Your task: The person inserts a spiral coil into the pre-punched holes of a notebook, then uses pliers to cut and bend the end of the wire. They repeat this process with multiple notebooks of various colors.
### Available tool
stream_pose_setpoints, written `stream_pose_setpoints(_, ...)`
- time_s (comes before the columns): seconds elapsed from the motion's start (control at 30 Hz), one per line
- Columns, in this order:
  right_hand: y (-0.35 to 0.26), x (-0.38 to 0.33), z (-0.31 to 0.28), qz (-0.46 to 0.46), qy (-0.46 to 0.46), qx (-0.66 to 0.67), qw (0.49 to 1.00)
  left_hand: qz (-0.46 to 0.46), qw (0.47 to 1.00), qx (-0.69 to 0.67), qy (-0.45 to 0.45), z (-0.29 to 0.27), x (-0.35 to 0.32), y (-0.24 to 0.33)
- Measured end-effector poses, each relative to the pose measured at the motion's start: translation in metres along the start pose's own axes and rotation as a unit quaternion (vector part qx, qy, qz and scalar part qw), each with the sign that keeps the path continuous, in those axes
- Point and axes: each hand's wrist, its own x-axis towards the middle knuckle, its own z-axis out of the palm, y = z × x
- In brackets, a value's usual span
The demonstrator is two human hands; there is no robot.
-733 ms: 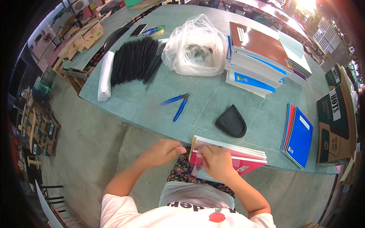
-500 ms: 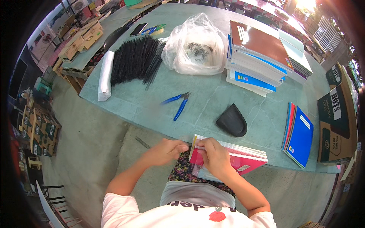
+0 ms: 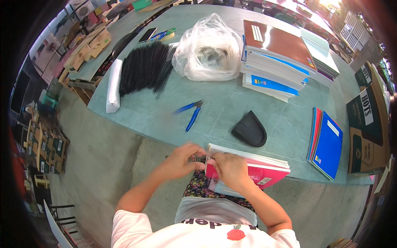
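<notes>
My right hand (image 3: 229, 167) grips a pink-covered notebook (image 3: 269, 177) at the table's near edge, its white pages facing up and its left edge toward my other hand. My left hand (image 3: 182, 161) is curled around a dark spiral binding coil (image 3: 197, 158) beside that edge. The fingers are slightly blurred, and the coil's far end is partly hidden behind the hand. Beyond them on the table lie blue-handled cutting pliers (image 3: 191, 114), jaws away from me, and a black rounded wedge-shaped pad (image 3: 249, 129).
Several black coils (image 3: 144, 68) lie beside a white roll (image 3: 113, 87). A clear plastic bag (image 3: 209, 49) holds more coils. Stacked notebooks (image 3: 275, 53) stand at the back right. Blue and red bound notebooks (image 3: 326, 142) lie near a cardboard box (image 3: 366, 132). A phone (image 3: 147, 35) rests far left.
My left hand has shifted slightly up and its fingers have opened somewhat around the coil, now close to the notebook's edge. My right hand has moved slightly along the notebook.
</notes>
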Motion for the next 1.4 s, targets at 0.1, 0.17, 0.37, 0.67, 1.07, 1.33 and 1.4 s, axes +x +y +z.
stream_pose_setpoints(0.1,0.004,-0.007,0.001,-0.032,0.078,0.082,0.993,-0.039,0.996,-0.075,-0.011,-0.011,0.018,0.000)
stream_pose_setpoints(0.17,0.007,-0.007,0.003,0.000,0.082,0.099,0.992,-0.101,0.994,0.008,-0.050,-0.015,0.065,0.021)
stream_pose_setpoints(0.37,0.001,-0.007,0.005,-0.071,0.123,0.099,0.985,-0.103,0.972,0.197,-0.069,0.063,0.163,0.020)
stream_pose_setpoints(0.67,0.033,-0.053,-0.031,0.037,0.118,-0.014,0.992,0.079,0.965,-0.082,0.236,-0.021,0.025,0.079)
stream_pose_setpoints(1.07,0.044,-0.052,-0.020,-0.003,0.163,-0.044,0.986,0.108,0.963,0.241,0.062,0.045,-0.043,-0.004)
stream_pose_setpoints(1.33,0.036,-0.047,-0.020,0.004,0.140,-0.035,0.989,0.127,0.956,0.209,0.162,0.041,-0.042,-0.011)
stream_pose_setpoints(1.4,0.029,-0.045,-0.024,0.030,0.091,-0.035,0.995,0.110,0.973,0.190,0.075,0.044,-0.050,-0.005)
